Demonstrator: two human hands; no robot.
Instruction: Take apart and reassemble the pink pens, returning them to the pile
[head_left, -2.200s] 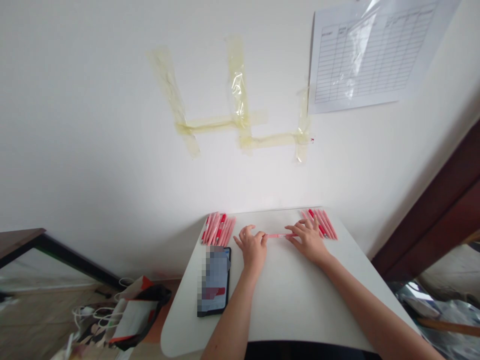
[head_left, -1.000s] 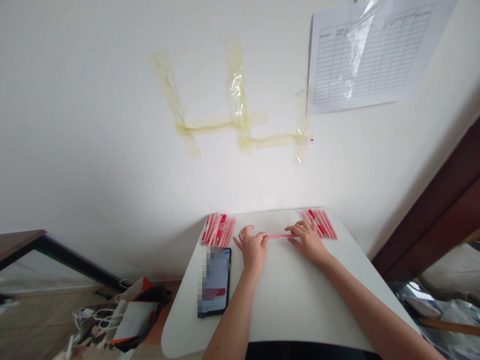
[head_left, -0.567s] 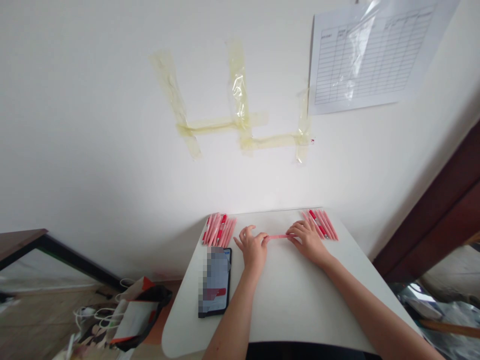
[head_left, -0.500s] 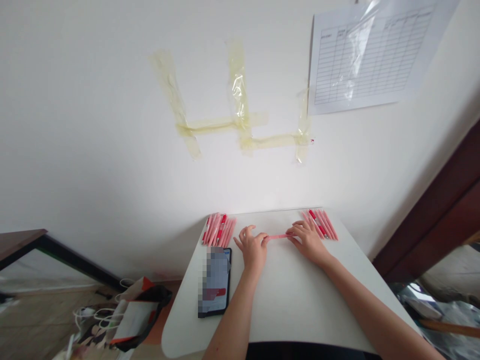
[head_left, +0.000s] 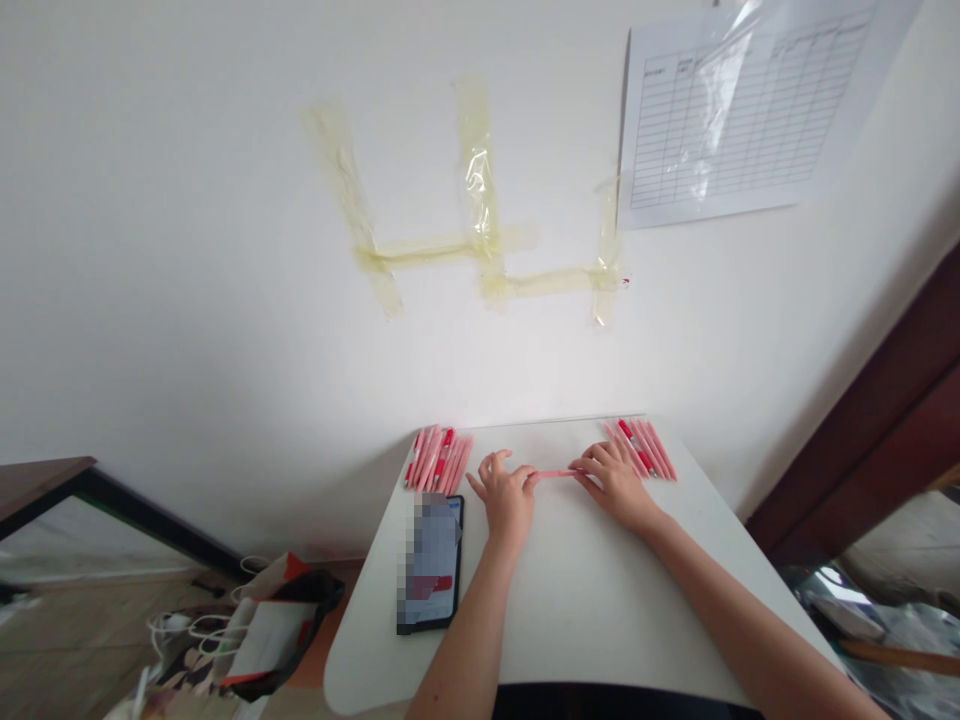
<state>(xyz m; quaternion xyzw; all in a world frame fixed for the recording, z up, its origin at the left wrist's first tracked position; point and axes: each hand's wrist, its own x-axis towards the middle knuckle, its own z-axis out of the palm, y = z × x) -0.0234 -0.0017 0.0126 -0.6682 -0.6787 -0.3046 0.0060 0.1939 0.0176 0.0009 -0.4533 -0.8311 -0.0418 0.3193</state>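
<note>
A slim pink pen (head_left: 555,473) lies level between my hands, just above or on the white table (head_left: 592,610); I cannot tell which. My left hand (head_left: 510,500) pinches its left end between thumb and forefinger, with the other fingers lifted. At the other end, my right hand (head_left: 613,487) grips the pen, its fingertips covering that tip. Several pink and red pens (head_left: 439,462) lie side by side at the table's back left. Another row of pink and red pens (head_left: 645,448) rests at the back right, close by my right hand.
A phone (head_left: 442,570) with a lit, partly blurred screen lies left of my left forearm. Behind the table rises a white wall (head_left: 420,360) with yellowed tape (head_left: 480,180) and a printed sheet (head_left: 735,120). Bags and cables (head_left: 255,640) are on the floor at left.
My right fingers have shifted very slightly left along the pen. Otherwise both hands and the pen stay in nearly the same place.
</note>
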